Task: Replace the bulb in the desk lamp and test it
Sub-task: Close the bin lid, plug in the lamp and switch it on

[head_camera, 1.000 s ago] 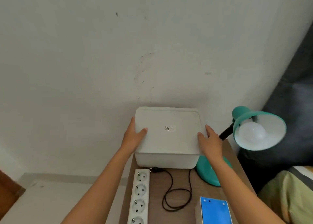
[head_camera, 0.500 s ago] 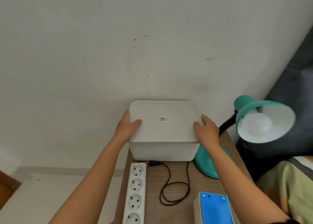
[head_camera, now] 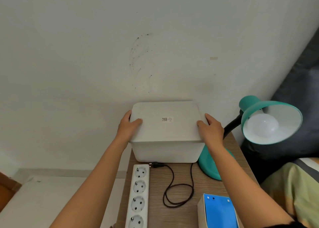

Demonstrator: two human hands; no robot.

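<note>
A teal desk lamp stands at the right of the wooden table, its shade tilted toward me with a white bulb inside, unlit. Its round base sits behind my right forearm. A white lidded box rests against the wall. My left hand grips the lid's left edge and my right hand grips its right edge, thumbs on top. The lamp's black cord lies coiled on the table, its plug loose beside the white power strip.
A small box with a blue face stands at the table's near right. The wooden table is narrow, against a white wall. A dark sofa and a yellow-green cushion lie to the right. Pale floor lies at the left.
The view has tilted so the box, lamp and table sit slightly lower and nearer. Both hands stay on the lid's edges in the same grip.
</note>
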